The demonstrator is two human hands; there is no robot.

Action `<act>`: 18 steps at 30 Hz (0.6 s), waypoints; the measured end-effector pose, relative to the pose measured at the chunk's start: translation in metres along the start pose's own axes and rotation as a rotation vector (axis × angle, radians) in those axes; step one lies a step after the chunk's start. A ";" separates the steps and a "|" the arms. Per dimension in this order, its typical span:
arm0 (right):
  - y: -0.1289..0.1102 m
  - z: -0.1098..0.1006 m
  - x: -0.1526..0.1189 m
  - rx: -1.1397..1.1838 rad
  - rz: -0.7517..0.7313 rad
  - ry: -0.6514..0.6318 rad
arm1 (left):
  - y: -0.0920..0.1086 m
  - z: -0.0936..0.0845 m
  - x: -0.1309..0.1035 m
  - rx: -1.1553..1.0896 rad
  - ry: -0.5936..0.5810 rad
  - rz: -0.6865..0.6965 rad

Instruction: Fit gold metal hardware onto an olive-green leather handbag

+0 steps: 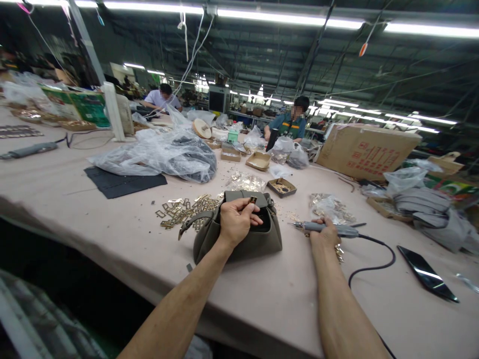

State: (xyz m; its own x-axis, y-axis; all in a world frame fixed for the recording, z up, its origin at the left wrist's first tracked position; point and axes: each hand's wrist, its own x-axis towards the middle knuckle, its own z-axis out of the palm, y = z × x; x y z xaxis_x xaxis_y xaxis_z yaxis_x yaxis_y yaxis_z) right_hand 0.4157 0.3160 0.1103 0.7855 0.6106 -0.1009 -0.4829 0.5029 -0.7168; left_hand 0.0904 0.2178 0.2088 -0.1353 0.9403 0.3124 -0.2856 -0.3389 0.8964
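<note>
Your left hand (237,222) and right hand (325,236) are both bare, and the uncovered skin runs on past slim wrists. Your left forearm (183,299) and right forearm (340,304) are bare too, smooth in outline, narrow at the wrist and broadening steadily toward the lower edge of the view. Your fingers look slender; their nails are too small to make out.

Free table (294,286) between handbag (254,244) and right forearm (331,289), corded tool (313,227) at far end.
</note>
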 end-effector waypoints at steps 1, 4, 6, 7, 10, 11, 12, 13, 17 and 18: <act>0.000 0.001 0.000 0.003 0.001 0.012 | 0.000 0.000 0.000 0.001 0.000 0.001; -0.002 0.002 -0.001 0.016 0.010 0.050 | -0.001 0.000 0.000 -0.002 0.000 0.002; -0.003 0.003 -0.002 0.022 0.012 0.077 | -0.002 -0.001 0.000 -0.006 -0.002 0.004; -0.003 0.003 -0.003 0.023 0.011 0.090 | -0.002 -0.001 0.000 -0.007 -0.004 0.004; -0.003 0.004 -0.004 0.018 0.008 0.105 | -0.003 -0.001 0.000 -0.005 -0.007 0.005; -0.003 0.004 -0.004 0.015 0.007 0.104 | -0.003 -0.001 0.000 -0.005 -0.007 0.005; -0.003 0.004 -0.005 0.013 0.007 0.100 | -0.003 -0.001 0.000 -0.005 -0.006 0.005; -0.003 0.004 -0.005 0.010 0.007 0.095 | -0.003 -0.001 0.000 -0.004 -0.006 0.003; -0.005 0.006 -0.007 -0.001 0.013 0.097 | -0.003 -0.001 0.001 -0.008 -0.007 0.000; -0.005 0.007 -0.008 -0.004 0.016 0.101 | -0.003 -0.001 0.001 -0.008 -0.008 0.001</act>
State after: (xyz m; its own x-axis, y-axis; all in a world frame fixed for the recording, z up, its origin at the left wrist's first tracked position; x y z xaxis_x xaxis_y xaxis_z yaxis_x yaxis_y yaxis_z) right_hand 0.4096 0.3131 0.1197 0.8129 0.5534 -0.1817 -0.4946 0.4911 -0.7171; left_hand 0.0903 0.2196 0.2061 -0.1282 0.9402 0.3155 -0.2927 -0.3398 0.8938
